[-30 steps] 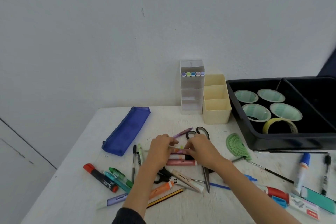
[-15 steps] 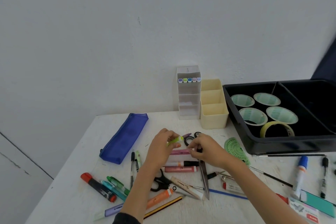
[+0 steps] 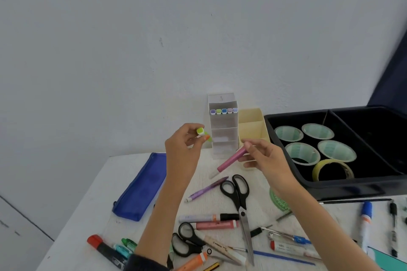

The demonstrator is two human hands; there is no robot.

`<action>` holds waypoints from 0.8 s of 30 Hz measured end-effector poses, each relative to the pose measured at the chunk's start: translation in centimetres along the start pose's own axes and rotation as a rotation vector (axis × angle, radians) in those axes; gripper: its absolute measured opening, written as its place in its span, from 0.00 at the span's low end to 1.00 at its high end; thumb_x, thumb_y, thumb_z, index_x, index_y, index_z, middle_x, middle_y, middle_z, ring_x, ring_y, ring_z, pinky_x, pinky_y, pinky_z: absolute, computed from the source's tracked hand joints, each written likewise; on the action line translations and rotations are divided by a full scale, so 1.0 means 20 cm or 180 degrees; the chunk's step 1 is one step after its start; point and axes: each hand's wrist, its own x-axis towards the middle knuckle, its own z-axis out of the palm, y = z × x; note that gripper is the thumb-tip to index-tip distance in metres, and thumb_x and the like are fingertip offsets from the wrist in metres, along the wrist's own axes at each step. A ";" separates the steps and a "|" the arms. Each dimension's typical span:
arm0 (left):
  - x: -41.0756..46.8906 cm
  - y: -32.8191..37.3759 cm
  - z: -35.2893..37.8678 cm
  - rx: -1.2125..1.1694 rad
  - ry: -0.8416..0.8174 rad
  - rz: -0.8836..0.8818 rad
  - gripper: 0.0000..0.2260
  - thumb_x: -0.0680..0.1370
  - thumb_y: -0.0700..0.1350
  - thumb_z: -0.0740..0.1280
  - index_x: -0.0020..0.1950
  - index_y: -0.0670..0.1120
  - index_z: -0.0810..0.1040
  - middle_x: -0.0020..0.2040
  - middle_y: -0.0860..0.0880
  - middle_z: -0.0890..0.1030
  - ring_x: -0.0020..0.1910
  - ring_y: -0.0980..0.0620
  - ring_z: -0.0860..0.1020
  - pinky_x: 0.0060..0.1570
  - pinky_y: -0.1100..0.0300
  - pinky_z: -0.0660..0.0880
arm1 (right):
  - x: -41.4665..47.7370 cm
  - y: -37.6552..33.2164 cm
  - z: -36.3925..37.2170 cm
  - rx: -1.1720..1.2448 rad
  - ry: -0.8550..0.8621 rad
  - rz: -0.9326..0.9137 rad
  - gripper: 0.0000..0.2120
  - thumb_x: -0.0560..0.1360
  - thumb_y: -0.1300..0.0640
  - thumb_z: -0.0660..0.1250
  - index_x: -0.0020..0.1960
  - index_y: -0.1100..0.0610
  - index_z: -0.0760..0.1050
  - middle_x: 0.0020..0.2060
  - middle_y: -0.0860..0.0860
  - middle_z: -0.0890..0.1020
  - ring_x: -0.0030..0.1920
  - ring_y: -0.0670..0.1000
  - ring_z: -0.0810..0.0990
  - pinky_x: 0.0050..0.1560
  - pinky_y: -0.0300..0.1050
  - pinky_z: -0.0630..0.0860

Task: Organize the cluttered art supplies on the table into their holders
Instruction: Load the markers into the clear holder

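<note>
My left hand [image 3: 184, 149] is raised above the table and grips a green-capped marker [image 3: 200, 131], end-on to the camera. My right hand [image 3: 265, 157] holds a pink marker [image 3: 231, 160] that slants down to the left. Both hands hover just in front of a white tiered marker holder [image 3: 223, 138], whose top tier carries a row of several markers. A cream tiered holder [image 3: 253, 126] stands right of it, partly hidden by my right hand. Loose pens, markers and two scissors [image 3: 239, 193] lie on the white table [image 3: 92, 215] below my arms.
A blue pencil case [image 3: 141, 189] lies at the left. A black tray [image 3: 352, 189] at the right holds several tape rolls [image 3: 302, 153]. A green protractor [image 3: 278, 201], a glue stick [image 3: 365, 215] and pens lie at the right front. A bare wall stands behind.
Both hands rose from the pile on the table toward the white holder, the left with the green marker, the right with the pink one. The view tilted up.
</note>
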 end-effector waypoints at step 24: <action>0.20 -0.18 0.29 0.0063 -0.0303 0.0610 0.10 0.73 0.34 0.70 0.50 0.45 0.82 0.47 0.53 0.83 0.45 0.59 0.80 0.48 0.71 0.74 | 0.25 -0.14 -0.02 -0.1385 0.0853 -0.1755 0.10 0.70 0.67 0.71 0.48 0.57 0.81 0.38 0.49 0.79 0.35 0.46 0.79 0.37 0.33 0.76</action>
